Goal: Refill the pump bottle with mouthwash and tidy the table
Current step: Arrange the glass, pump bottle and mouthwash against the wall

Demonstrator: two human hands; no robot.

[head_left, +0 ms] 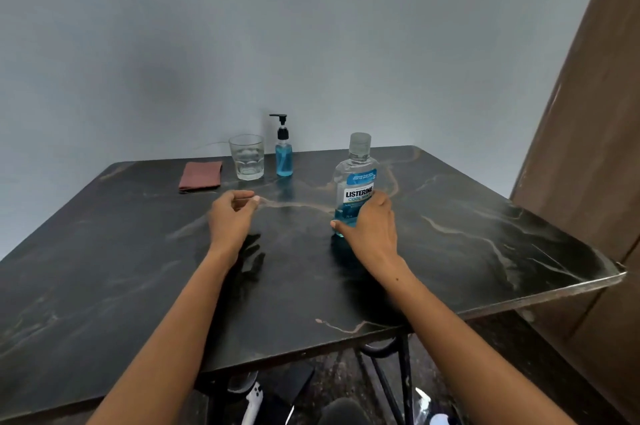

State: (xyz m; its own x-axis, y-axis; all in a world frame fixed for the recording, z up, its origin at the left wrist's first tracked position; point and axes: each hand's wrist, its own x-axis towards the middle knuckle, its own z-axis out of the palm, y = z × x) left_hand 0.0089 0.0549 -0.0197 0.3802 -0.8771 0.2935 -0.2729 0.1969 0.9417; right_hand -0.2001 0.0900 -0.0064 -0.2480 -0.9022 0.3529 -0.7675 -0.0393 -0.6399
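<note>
Both hands (230, 216) (372, 227) forward, fingers curled

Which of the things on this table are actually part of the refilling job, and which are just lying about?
Part of the job:
- mouthwash bottle, cap on, gripped by the right hand
- pump bottle, upright at the back, holding blue liquid
- left hand, fingers loosely curled, holding nothing I can make out

Probably just lying about:
- empty glass
- folded reddish cloth

Lighting dim, even, cool in tone; source not visible. Soft dark shadows lie on the table (485, 234) beneath both forearms. Faint sheen on the tabletop, with a blue reflection below the pump bottle (284, 156). Wide-angle distortion bends the table edges. Overall image soft; lower edge blurred.
</note>
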